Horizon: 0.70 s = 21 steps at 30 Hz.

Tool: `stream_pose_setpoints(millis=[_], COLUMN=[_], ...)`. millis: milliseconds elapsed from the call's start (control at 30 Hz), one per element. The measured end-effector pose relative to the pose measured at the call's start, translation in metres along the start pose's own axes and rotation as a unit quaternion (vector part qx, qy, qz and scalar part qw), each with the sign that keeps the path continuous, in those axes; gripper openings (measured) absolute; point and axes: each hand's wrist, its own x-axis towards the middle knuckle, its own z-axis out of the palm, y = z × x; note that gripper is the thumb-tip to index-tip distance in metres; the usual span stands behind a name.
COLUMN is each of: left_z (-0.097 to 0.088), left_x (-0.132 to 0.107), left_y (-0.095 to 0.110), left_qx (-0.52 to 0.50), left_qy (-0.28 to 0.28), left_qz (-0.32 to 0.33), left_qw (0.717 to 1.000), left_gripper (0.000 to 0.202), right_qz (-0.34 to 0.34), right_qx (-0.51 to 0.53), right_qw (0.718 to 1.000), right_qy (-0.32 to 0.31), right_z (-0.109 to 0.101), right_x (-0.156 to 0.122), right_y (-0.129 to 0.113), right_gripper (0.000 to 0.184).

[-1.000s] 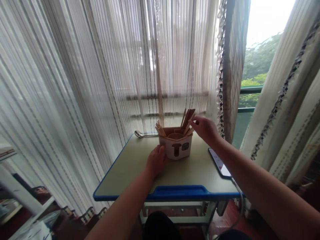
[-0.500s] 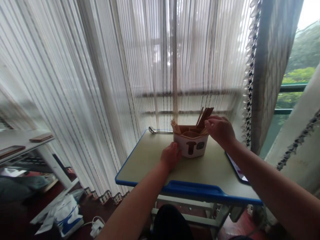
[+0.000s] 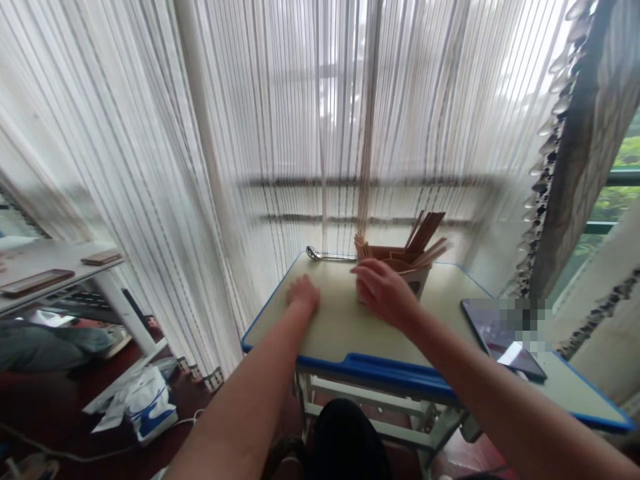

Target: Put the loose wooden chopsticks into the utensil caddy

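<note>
My left hand (image 3: pixel 303 293) lies low over the left part of the table, fingers spread and somewhat blurred, holding nothing that I can see. Just beyond it a slotted metal spoon (image 3: pixel 313 253) rests along the far edge, its handle running right toward a divided container (image 3: pixel 395 257). In front of that container hovers my right hand (image 3: pixel 385 290), covering much of its front wall; the fingers are loosely bent and apart, with nothing visible between them. Thin light sticks (image 3: pixel 362 245) stand in the container's left side, dark chopsticks (image 3: pixel 425 231) at the back right, pale sticks (image 3: pixel 434 251) leaning right.
The small table (image 3: pixel 330 333) has a blue rim. A tablet (image 3: pixel 493 333) lies on its right side. Behind hangs a striped sheer curtain (image 3: pixel 300 133). At far left, another table (image 3: pixel 65 257) bears a tray; a white-and-blue package (image 3: pixel 150 410) is on the floor.
My left hand has left the container's side and moved left. The right hand has come away from the sticks at the right, down and left across the container's front. The view has turned slightly left.
</note>
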Motion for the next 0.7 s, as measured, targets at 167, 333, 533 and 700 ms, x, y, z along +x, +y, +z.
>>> stream_pose_setpoints(millis=[167, 333, 533, 700], left_z=[-0.002, 0.008, 0.018, 0.021], left_x=[0.039, 0.067, 0.081, 0.085], left_y=[-0.048, -0.051, -0.053, -0.056], left_qx=[0.057, 0.05, 0.033, 0.049], left_qy=[-0.049, -0.006, 0.038, 0.078], left_qz=[0.084, 0.005, -0.042, -0.018], left_qw=[0.994, 0.999, 0.998, 0.996], left_gripper=[0.042, 0.04, 0.039, 0.031], right_qz=[0.113, 0.255, 0.304, 0.372], right_qx=[0.134, 0.067, -0.052, -0.086], right_qw=[0.98, 0.952, 0.933, 0.911], right_qy=[-0.095, -0.154, -0.185, -0.152], right_z=[0.092, 0.167, 0.226, 0.262], right_x=[-0.007, 0.021, 0.067, 0.093], right_y=[-0.019, 0.004, 0.042, 0.083], right_gripper=[0.032, 0.039, 0.042, 0.047])
